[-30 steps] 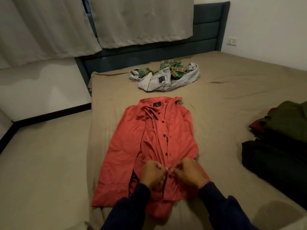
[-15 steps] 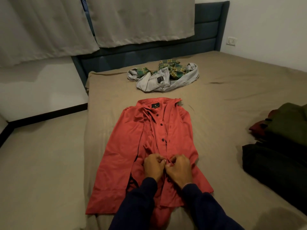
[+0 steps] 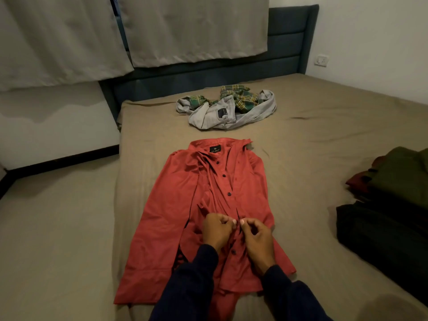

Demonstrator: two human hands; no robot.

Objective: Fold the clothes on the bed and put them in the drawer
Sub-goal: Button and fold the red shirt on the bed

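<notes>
A red shirt [image 3: 185, 205] lies flat on the bed [image 3: 312, 140], collar far away. A gray and green pile of clothes [image 3: 227, 110] sits behind it. Folded dark clothes [image 3: 389, 195] lie at the right.

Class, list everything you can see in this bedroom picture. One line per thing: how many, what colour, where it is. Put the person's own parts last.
shirt: one, red, flat on the bed, front up, dark buttons
heap of clothes: one, grey and green check, near the headboard
stack of clothes: one, olive, dark red and black, right edge of the bed
bed: one, tan sheet
headboard: one, dark blue, by the wall
curtains: two, pale grey, hanging behind the headboard
wall socket: one, white, right wall
left hand: pinches the shirt front
right hand: pinches the shirt front
sleeves: two, dark blue
</notes>
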